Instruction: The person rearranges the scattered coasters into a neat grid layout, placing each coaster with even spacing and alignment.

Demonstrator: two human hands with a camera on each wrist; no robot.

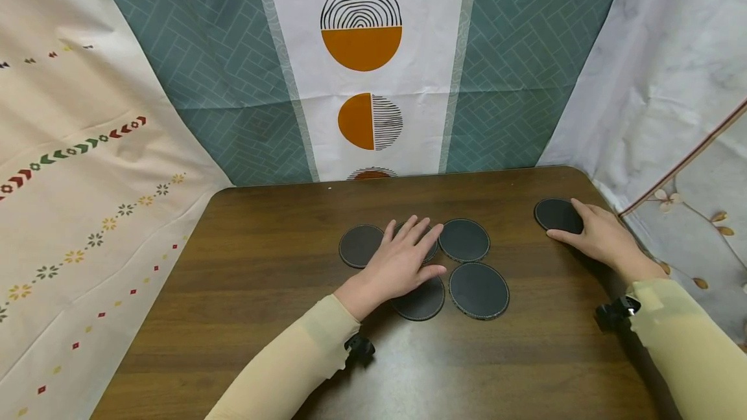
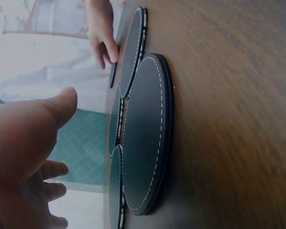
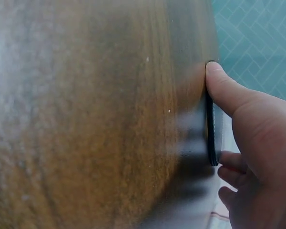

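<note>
My left hand hovers over a group of round black coasters with its fingers spread and holds nothing. Partly hidden beneath it are the near-left coaster and one behind it. The others in the group are the far-left coaster, the far-right coaster and the near-right coaster. In the left wrist view, the palm is clear of the stitched coaster. At the table's right side, my right hand pinches another coaster by its rim, thumb against one edge.
All the coasters are on or close to a brown wooden table. A green and white cloth hangs along the back edge. Patterned cream cloth flanks the left, and white cloth hangs beside the right hand.
</note>
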